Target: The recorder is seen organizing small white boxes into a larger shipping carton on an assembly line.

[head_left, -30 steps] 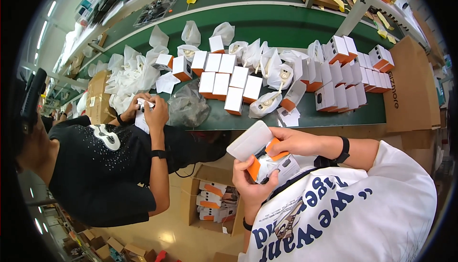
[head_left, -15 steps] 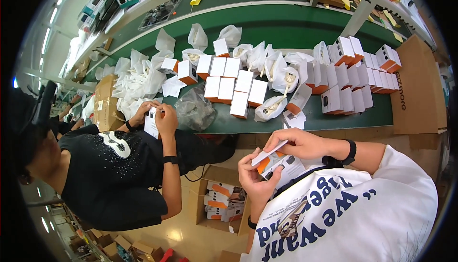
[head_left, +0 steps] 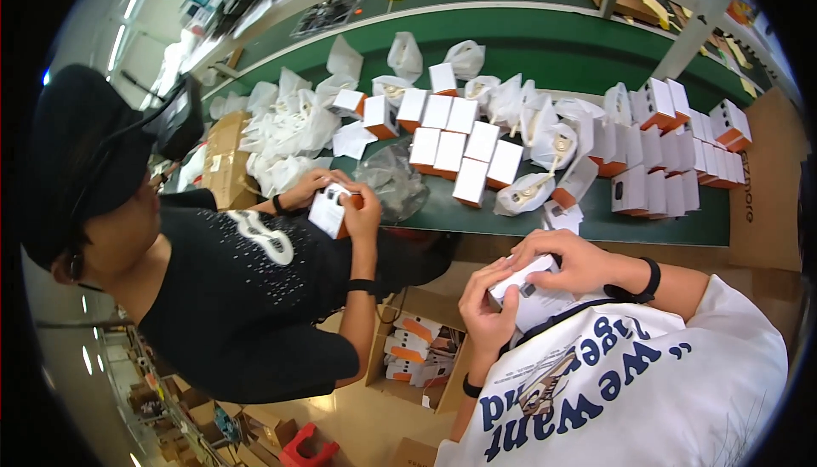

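Observation:
A small white box [head_left: 534,284] with a dark picture on its side sits between my hands, in front of my chest. My left hand [head_left: 487,310] wraps its near left side, thumb against the printed face. Over the box's top and far side lies my right hand [head_left: 568,263], fingers bent and thumb on the front edge. The top looks closed; whatever is inside is hidden. On the table beyond are a clear tray-like box piece [head_left: 577,179] and white paper leaflets [head_left: 563,217].
White boxes with orange bases [head_left: 449,150] stand grouped on the green table [head_left: 408,233], with more boxes [head_left: 651,190] at right. White-wrapped devices [head_left: 557,145] lie between. On the left a co-worker [head_left: 247,297] holds a similar box [head_left: 328,212]. An open carton [head_left: 425,352] holds flattened packaging.
The lid flap of my box has gone from raised, with orange showing, to closed under my fingers. The view has turned left; the co-worker's box is tilted differently.

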Tool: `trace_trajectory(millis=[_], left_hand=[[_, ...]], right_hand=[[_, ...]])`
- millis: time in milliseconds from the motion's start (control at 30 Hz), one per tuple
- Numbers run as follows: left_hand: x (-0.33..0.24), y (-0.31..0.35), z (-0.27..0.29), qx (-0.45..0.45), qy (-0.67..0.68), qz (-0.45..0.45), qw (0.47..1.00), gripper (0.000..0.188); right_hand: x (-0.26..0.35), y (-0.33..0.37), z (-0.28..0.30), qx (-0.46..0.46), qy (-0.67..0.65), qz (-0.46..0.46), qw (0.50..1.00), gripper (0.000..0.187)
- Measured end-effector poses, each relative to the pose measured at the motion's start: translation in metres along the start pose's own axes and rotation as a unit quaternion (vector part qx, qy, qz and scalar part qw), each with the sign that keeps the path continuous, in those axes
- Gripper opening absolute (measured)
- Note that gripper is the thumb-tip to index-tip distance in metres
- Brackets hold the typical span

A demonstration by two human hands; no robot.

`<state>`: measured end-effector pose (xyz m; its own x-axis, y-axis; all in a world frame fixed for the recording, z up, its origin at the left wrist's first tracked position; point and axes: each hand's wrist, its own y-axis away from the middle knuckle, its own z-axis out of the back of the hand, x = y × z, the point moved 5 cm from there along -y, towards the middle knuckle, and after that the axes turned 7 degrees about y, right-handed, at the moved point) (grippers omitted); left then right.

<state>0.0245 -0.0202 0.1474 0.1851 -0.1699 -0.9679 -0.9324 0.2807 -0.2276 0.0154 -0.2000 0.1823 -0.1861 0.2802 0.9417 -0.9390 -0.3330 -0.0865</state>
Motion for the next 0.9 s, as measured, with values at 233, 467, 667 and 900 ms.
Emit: trace_trajectory(millis=[233, 467, 667, 900], left_hand=[[0.007, 0.003, 0.001, -0.041, 0.059, 0.034, 0.997, 0.012], [-0.002, 0.002, 0.006, -0.007, -0.009, -0.006, 1.000, 0.008], [0.002, -0.002, -0.012, 0.045, -0.005, -0.016, 0.999, 0.015], [0.007, 0.007, 0.002, 0.055, -0.044, 0.006, 0.998, 0.013]], right_hand=[[-0.006, -0.004, 0.002, -0.004, -0.041, -0.072, 0.997, 0.020], [-0.011, -0.008, 0.003, 0.024, -0.068, -0.047, 0.996, 0.022], [-0.009, 0.012, 0.019, -0.015, 0.014, 0.065, 0.998, 0.029], [-0.011, 0.016, 0.007, -0.011, -0.022, 0.012, 1.000, 0.034]])
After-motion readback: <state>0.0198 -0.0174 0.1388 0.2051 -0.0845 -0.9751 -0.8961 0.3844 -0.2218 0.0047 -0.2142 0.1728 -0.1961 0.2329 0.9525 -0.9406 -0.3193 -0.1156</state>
